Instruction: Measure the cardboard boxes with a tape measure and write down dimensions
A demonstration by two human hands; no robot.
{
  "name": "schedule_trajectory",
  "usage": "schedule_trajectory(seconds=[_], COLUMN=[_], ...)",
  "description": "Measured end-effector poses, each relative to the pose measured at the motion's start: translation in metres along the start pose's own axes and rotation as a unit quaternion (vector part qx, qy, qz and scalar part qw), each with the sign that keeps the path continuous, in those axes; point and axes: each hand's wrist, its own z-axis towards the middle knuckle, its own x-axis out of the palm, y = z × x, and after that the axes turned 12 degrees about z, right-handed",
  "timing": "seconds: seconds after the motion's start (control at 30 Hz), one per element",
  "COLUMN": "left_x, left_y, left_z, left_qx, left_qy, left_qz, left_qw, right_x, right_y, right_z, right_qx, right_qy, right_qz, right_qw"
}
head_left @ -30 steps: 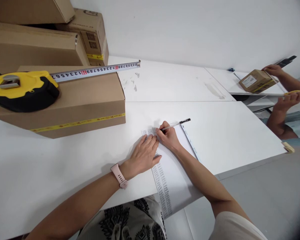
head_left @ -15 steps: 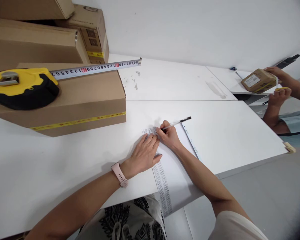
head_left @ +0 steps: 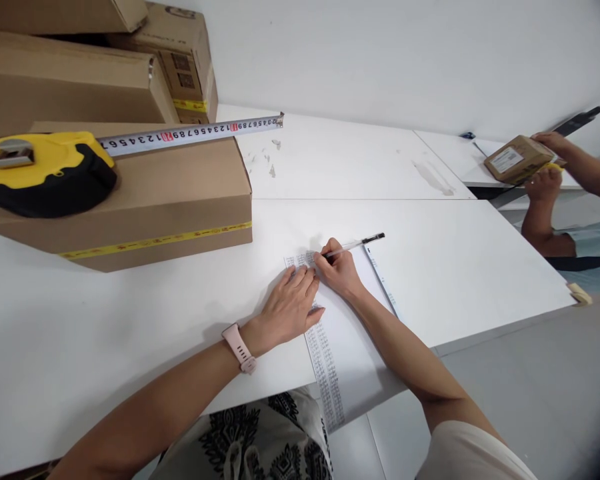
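Note:
A pen [head_left: 350,245] with a clear barrel and dark cap end is gripped by my right hand [head_left: 341,272], its tip at the paper near the top rows of writing. My left hand [head_left: 291,305] lies flat with fingers stretched on the sheet of paper [head_left: 363,360], which has columns of small handwriting down its left side. The sheet hangs over the table's front edge. To the left, a yellow and black tape measure [head_left: 45,175] rests on a cardboard box [head_left: 180,180], its blade drawn out across the top and past the box's right end.
More cardboard boxes [head_left: 70,80] are stacked at the back left. The white table [head_left: 455,260] runs right along the wall. At the far right, another person's hands [head_left: 544,181] hold a small labelled box [head_left: 515,160].
The other person's lower hand, with something yellow, has moved left along their small box. My hands and the pen have barely moved; the view has shifted slightly.

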Motion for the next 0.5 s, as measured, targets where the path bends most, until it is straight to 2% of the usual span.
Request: schedule_trajectory(seconds=[0.5], left_x=[0.0013], left_y=[0.0003], left_z=[-0.0006], left_qx=[-0.003], left_qy=[-0.008], left_qz=[-0.003], left_qw=[1.000], right_x=[-0.0010], right_y=[0.0006], right_z=[0.0010], right_qx=[0.006], right_qy=[-0.006], right_qz=[-0.005], right_qw=[1.000])
